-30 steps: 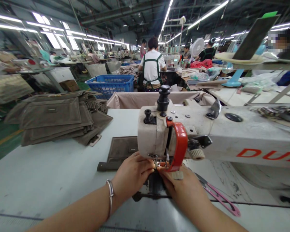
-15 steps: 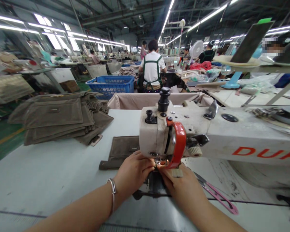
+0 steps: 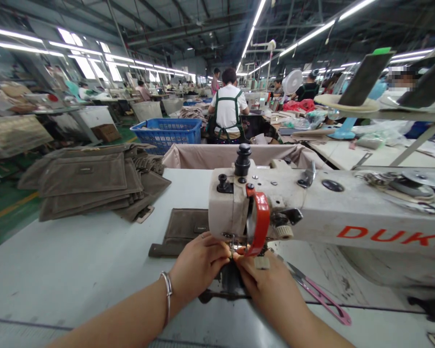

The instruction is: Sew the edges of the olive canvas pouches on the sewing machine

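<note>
Fingertips drawn close together, a person's bare left hand (image 3: 199, 263) and right hand (image 3: 277, 285) meet beneath a white metal sewing machine (image 3: 224, 212); whether they pinch anything cannot be told. Just beyond the left hand lies a flat grey-brown fabric panel (image 3: 186, 224), partly hidden. A glossy, curved red guard (image 3: 263, 220) blocks some right fingers; pink-handled metal scissors (image 3: 322, 297) lie beside that hand. Farther left, stitched grey-brown panels (image 3: 83, 174) are piled. More red lettering (image 3: 387, 236) shows than a second earlier.

Brown panel (image 3: 183, 226): hiding partly behind machine head (image 3: 223, 209)
Panel patch (image 3: 201, 228): lettering blurring
Sewing machine (image 3: 326, 205): running off right edge
Fingertips (image 3: 225, 251): obscuring whatever they're touching
</note>
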`<state>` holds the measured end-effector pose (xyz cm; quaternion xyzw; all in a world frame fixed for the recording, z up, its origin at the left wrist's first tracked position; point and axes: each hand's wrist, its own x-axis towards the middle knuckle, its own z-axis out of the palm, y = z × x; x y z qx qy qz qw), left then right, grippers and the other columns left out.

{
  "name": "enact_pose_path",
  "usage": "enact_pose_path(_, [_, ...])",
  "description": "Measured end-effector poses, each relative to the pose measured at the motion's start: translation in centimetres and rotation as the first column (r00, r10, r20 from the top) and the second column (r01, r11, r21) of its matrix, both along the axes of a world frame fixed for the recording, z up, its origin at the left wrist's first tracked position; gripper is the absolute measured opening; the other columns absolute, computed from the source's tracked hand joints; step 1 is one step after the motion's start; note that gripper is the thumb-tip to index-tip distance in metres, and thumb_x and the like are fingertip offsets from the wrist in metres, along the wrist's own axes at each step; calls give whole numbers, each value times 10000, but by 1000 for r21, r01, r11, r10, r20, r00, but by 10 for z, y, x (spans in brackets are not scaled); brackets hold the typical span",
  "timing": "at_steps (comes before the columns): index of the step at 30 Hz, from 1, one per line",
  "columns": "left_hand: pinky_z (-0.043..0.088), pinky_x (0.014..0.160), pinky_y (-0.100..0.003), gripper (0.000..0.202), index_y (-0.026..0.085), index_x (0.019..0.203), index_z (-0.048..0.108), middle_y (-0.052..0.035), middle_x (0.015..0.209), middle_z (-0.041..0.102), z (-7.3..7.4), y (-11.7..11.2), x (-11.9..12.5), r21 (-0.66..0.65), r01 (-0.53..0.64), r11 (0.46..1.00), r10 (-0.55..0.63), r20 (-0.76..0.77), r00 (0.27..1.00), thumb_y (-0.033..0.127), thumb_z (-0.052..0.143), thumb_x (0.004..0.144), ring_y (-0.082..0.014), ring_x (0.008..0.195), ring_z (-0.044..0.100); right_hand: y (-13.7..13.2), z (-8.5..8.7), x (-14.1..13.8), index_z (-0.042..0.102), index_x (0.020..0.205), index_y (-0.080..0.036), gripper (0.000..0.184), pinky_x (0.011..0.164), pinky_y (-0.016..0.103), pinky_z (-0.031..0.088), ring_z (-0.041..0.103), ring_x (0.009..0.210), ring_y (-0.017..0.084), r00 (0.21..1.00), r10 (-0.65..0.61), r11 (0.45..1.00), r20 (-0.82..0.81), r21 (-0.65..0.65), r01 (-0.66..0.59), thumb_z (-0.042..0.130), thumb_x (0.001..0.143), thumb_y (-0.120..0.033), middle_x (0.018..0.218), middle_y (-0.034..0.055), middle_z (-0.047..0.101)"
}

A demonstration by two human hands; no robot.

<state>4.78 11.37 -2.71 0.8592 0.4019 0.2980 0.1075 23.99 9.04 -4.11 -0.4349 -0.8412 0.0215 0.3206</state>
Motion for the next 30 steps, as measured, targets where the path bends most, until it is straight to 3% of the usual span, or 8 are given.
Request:
enact_pose_path(6, [503,874,-333,103,216,891,710,-20,928,724,-1,4,0,-35,-25,999,24,-34,999,142,675,827,-193,903,642,0,-4,4,668,1037,-200,259,787,373,526,589,905,245,1000,8,999,-8,-32,-9,560,842,-70,1010,89,665])
enact_pose_path(10, [483,914,-378,129,196,923,682,-41,979,700,8,2,-1,-44,-41,998,37,-75,996,176,714,800,-223,958,613,-1,-3,11,645,1009,-195,242,875,381,511,572,1006,225,991,31,995,-130,-92,-43,492,868,-72,1077,89,628])
enact_pose_path(16, [392,1007,-558,749,155,1105,599,-117,1159,586,23,-58,-20,-276,-83,958,-11,-322,947,581,834,536,-345,1102,506,-2,2,16,641,972,-178,207,866,382,504,578,998,222,972,27,991,-235,-119,-56,472,882,-97,1065,102,599])
enact_pose_path(19, [348,1044,-580,893,158,1195,557,-136,1245,532,23,-85,-30,-311,-157,937,28,-381,924,630,827,487,-373,1181,441,-4,0,14,652,1035,-196,234,843,393,499,576,956,221,972,38,989,-233,-128,-70,474,901,-122,1013,91,605])
enact_pose_path(21, [340,1056,-563,909,183,1310,485,-126,1276,506,22,-89,-30,-311,-169,935,42,-378,925,626,788,577,-354,1202,421,-5,-1,12,659,1056,-213,250,836,396,492,568,950,223,978,60,987,-200,-135,-88,477,907,-129,998,82,614])
enact_pose_path(24, [377,1016,-533,799,251,1440,348,-96,1234,509,21,-75,-24,-269,-162,949,45,-394,918,556,674,776,-308,1143,452,-7,1,10,668,1031,-214,261,831,400,476,556,952,233,992,104,976,-70,-186,-116,503,868,-94,997,71,624])
enact_pose_path(27, [438,917,-472,544,267,1376,464,-80,1102,544,22,-56,-18,-171,-169,971,71,-466,882,422,613,876,-267,1015,498,-8,3,5,670,1013,-198,287,821,408,459,555,926,235,990,133,967,51,-224,-119,515,820,-52,1012,71,622])
enact_pose_path(30, [461,856,-393,438,239,1321,531,-68,1007,577,25,-51,-20,-104,-137,985,60,-540,840,265,619,893,-232,943,518,-9,4,-4,677,1033,-217,316,790,373,452,556,906,213,981,177,965,74,-211,-158,506,825,-52,1003,56,624])
